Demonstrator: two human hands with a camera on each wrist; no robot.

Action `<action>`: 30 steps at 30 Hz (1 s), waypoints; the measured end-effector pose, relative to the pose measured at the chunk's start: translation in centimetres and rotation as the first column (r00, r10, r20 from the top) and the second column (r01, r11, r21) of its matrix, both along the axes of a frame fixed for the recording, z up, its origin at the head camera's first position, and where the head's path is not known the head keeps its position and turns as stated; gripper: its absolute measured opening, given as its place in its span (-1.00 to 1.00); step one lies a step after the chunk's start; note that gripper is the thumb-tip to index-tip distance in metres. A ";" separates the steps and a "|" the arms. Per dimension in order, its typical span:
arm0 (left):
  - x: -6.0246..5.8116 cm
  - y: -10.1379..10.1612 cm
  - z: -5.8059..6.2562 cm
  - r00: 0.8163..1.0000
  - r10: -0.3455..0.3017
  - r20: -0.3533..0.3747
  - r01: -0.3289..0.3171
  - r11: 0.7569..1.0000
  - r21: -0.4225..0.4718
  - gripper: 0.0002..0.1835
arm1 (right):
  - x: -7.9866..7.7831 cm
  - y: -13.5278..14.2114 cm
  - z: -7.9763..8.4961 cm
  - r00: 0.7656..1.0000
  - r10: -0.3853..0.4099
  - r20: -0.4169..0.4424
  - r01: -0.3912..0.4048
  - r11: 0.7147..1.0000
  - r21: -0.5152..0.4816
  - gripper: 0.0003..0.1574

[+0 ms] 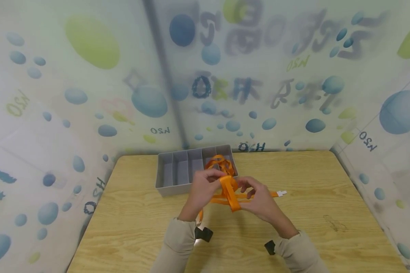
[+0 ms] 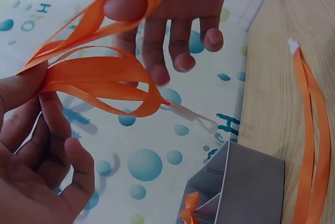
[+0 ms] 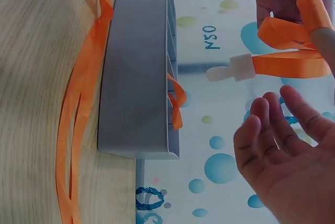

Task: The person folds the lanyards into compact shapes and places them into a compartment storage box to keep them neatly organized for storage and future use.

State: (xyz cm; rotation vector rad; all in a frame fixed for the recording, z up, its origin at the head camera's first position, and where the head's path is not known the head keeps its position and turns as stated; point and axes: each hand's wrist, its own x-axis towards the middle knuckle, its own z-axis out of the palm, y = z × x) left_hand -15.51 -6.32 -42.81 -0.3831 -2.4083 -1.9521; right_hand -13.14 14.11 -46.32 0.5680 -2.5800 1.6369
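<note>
An orange ribbon lanyard (image 1: 231,193) with a white plastic clip (image 3: 242,68) is held up above the table, folded into loops. My left hand (image 1: 202,192) pinches its gathered straps between thumb and index finger; the other fingers are loosely bent in the left wrist view. My right hand (image 1: 261,201) has its thumb inside one loop, the ribbon stretched over it. The fingers of that hand spread apart, bent slightly, with nothing gripped between them. Another orange lanyard (image 2: 314,150) lies on the table, its white clip (image 1: 281,193) to the right of my right hand.
A grey divided box (image 1: 174,188) stands behind my hands near the back edge of the wooden table (image 1: 130,223). More orange lanyards (image 1: 222,163) lie in its right-hand compartments. A wall covering (image 1: 287,125) with printed bubbles rises behind and at both sides.
</note>
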 end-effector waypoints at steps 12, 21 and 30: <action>0.2 0.3 0.2 0.996 -0.088 -0.003 0.088 0.996 0.001 -0.92 | -0.5 -0.2 -1.0 0.985 0.125 0.116 -0.116 0.989 -0.089 -0.18; 0.5 0.5 0.3 0.994 -0.102 0.046 0.100 0.994 0.035 -0.90 | -0.4 -0.6 -1.5 0.978 0.192 0.080 -0.180 0.973 -0.143 -0.66; 0.4 0.4 0.4 0.995 -0.101 0.014 0.100 0.994 0.036 -0.91 | 0.1 -1.0 -1.2 0.981 0.193 0.023 -0.186 0.965 -0.183 -0.79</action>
